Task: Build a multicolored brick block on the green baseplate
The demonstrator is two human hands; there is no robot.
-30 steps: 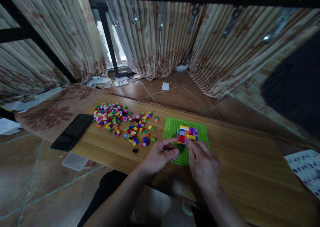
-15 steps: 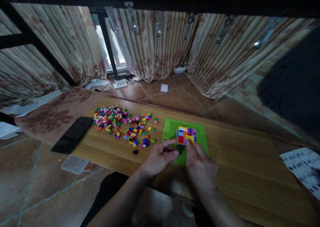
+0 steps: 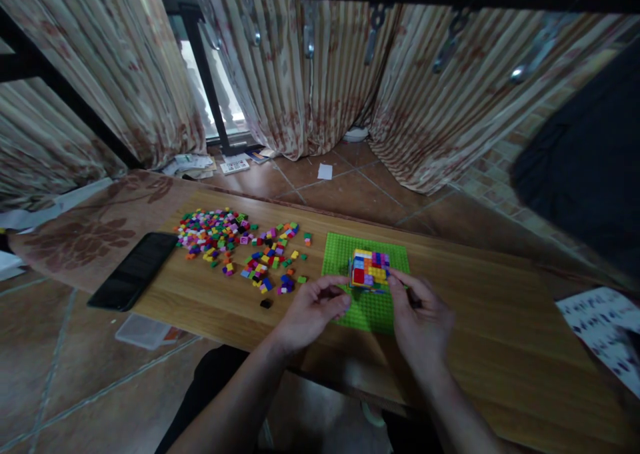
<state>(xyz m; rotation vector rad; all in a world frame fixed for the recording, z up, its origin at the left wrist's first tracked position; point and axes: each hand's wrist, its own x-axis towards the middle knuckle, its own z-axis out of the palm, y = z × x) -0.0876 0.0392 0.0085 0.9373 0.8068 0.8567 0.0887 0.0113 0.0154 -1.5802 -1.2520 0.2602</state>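
Note:
A many-coloured block of small bricks (image 3: 369, 269) stands on a green baseplate (image 3: 365, 307) on the wooden table (image 3: 500, 334). My left hand (image 3: 313, 311) rests at the plate's left edge, fingers curled, thumb and forefinger pinched close together; anything between them is too small to make out. My right hand (image 3: 420, 324) lies on the plate's right side, just right of the block, fingers curled with the fingertips near the block's lower right corner. Neither hand grips the block.
A scatter of loose small bricks (image 3: 235, 241) covers the table's left part. A black phone (image 3: 133, 271) lies at the left end. A flat clear lid (image 3: 143, 332) lies on the tiled floor. Curtains (image 3: 310, 74) hang behind. A dark shape (image 3: 590, 161) fills the right side.
My right hand has drawn back from the block's front face to its right side. The left hand stays at the plate's left edge. The view has shifted slightly.

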